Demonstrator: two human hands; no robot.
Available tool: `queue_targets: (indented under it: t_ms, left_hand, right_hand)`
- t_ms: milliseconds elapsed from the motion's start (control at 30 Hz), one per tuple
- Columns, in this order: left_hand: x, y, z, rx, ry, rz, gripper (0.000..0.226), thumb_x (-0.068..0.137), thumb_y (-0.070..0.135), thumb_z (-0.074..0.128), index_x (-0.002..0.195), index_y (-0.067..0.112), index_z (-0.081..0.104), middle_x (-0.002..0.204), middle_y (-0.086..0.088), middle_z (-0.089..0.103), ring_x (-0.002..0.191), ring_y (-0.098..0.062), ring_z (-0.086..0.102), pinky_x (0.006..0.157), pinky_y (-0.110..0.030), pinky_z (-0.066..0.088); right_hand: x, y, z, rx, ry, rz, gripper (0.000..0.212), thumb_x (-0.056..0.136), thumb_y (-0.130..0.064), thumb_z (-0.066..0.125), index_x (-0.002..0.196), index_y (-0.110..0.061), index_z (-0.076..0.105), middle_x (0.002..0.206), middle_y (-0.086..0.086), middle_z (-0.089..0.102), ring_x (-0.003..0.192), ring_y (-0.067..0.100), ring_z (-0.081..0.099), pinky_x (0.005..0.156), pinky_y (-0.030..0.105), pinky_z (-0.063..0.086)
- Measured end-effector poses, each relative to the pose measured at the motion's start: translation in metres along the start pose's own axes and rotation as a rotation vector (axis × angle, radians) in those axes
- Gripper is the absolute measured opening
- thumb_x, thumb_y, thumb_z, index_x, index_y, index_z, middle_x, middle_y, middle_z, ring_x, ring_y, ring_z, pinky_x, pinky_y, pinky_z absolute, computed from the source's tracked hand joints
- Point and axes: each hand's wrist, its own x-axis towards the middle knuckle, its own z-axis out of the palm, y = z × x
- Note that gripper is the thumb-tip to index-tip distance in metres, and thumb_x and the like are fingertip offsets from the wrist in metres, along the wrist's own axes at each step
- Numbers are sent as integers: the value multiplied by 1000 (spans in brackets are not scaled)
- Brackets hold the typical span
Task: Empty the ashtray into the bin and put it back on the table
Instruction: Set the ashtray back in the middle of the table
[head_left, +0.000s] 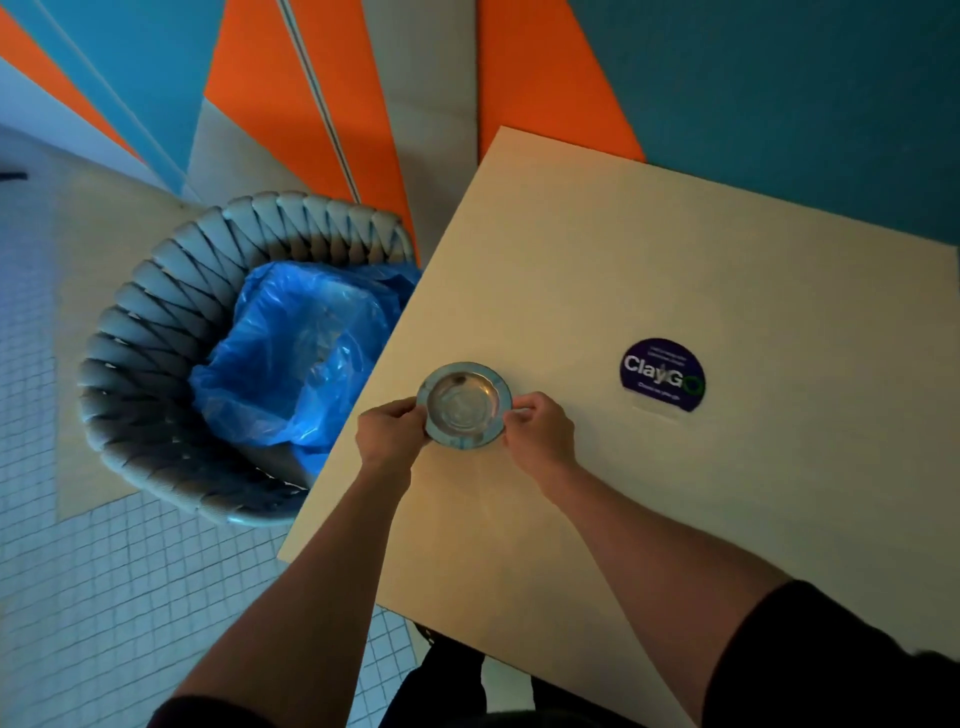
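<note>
Head view. Both hands grip the ashtray (464, 404) by its rim on the pale counter (675, 249), close to the counter's left edge. The left hand (390, 435) pinches the left side of the rim, fingers closed on the metal; the right hand (540, 434) pinches the right side in the same manner. Whether the ashtray rests on the counter or is raised just off it cannot be told from this angle.

The bin (171, 332), a woven grey basket lined with a blue bag (291, 364), stands on the floor just beside that left edge, partly under it. Judged from this layout, the step goes best if the ashtray is kept level while carried over the edge, then tipped only once it is above the open mouth of the bag, so that loose ash falls inside.

The ashtray is a round, shallow dish of polished metal with a broad flat rim and a reflective bowl. A small dark speck lies near the far side of the bowl; other contents cannot be made out. A round purple sticker (663, 374) lies well apart, to the right.
</note>
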Motion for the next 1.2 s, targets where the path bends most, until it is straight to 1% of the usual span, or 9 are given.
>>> queue_targets:
  t_ms: [133,233,300,467,633,833,967,1100,1200]
  left_hand:
    - [-21,-12,26,33,-54,-33,17,80,-2,67,90,5,77,82,-17,74,75,-29,72,69,-34,60]
    - [-37,-20,45,64,-86,-47,17,81,-1,66,94,4,77,85,-17,74,79,-30,72,74,-38,61]
    - [-48,-26,56,86,-107,-48,17,82,0,66,95,5,77,85,-15,74,78,-28,72,73,-36,61]
    - [-72,-37,80,169,-157,-47,17,84,1,67,83,15,76,83,-10,75,78,-26,73,71,-33,61]
    - [-90,-49,98,237,-184,-44,26,84,1,67,71,23,72,80,-6,74,77,-24,73,67,-30,59]
    - [-105,-63,119,355,-236,-21,18,82,4,69,80,21,76,81,-5,74,78,-24,72,75,-35,61]
    - [-109,-67,131,457,-272,27,17,82,8,69,95,15,77,79,-4,75,69,-22,70,72,-36,62]
    - [-109,-69,139,557,-299,85,13,79,12,73,91,15,75,80,-4,75,74,-24,72,74,-38,62]
    - [-107,-71,142,605,-313,102,8,78,13,73,82,21,72,80,-4,75,77,-27,72,75,-41,62]
  right_hand:
    - [-9,25,-30,3,30,47,17,87,-15,57,102,-15,65,101,8,75,87,26,71,81,39,58]
    - [-16,43,-52,13,61,87,16,87,-17,58,101,-17,64,98,6,75,87,25,71,79,41,59]
    - [-20,56,-65,20,78,110,14,87,-16,58,100,-17,64,98,6,74,86,25,71,79,42,60]
    - [-32,87,-91,57,115,165,12,87,-16,60,98,-19,64,96,6,74,86,25,71,78,44,60]
    - [-46,114,-111,91,134,212,11,85,-16,59,93,-24,61,92,3,74,84,24,71,78,44,61]
    - [-55,140,-131,120,170,250,14,84,-16,58,96,-21,64,92,4,75,87,26,72,81,45,59]
    - [-58,152,-142,145,206,270,13,84,-15,59,95,-19,65,91,4,75,87,27,72,84,47,58]
    - [-58,160,-147,180,231,294,9,84,-15,60,89,-22,64,86,1,75,82,23,72,83,46,59]
    - [-59,165,-147,213,246,299,6,85,-17,63,86,-23,65,80,-1,75,75,21,73,82,45,60]
